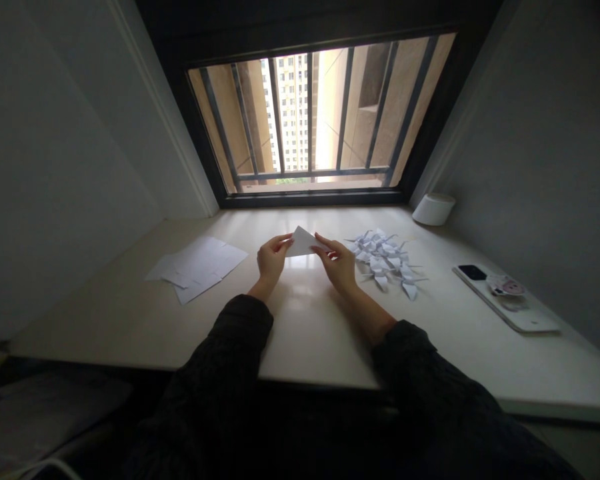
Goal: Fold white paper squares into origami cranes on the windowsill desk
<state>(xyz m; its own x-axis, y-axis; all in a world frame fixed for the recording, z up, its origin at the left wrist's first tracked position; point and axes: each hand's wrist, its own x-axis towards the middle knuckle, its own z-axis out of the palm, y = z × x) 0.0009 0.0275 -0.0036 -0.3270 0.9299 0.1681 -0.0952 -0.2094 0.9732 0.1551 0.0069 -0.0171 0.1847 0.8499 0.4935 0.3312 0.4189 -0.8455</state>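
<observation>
A small white sheet of paper (301, 243), folded to a triangle with its point upward, is held between both hands above the white counter. My left hand (273, 257) pinches its left corner between thumb and fingers. At the right corner, my right hand (337, 261) grips it the same way, thumb in front. Just right of that hand lies a heap of white folded paper cranes (380, 252), a few at its near edge lying apart. Flat white paper sheets (207, 263) rest loosely stacked to the left of my left hand.
The pale counter (300, 333) runs up to a dark-framed window (310, 198) with bars outside. A phone in a light case (510, 303) with a round cartoon grip lies at the right. A white cylindrical object (434, 209) stands in the back right corner.
</observation>
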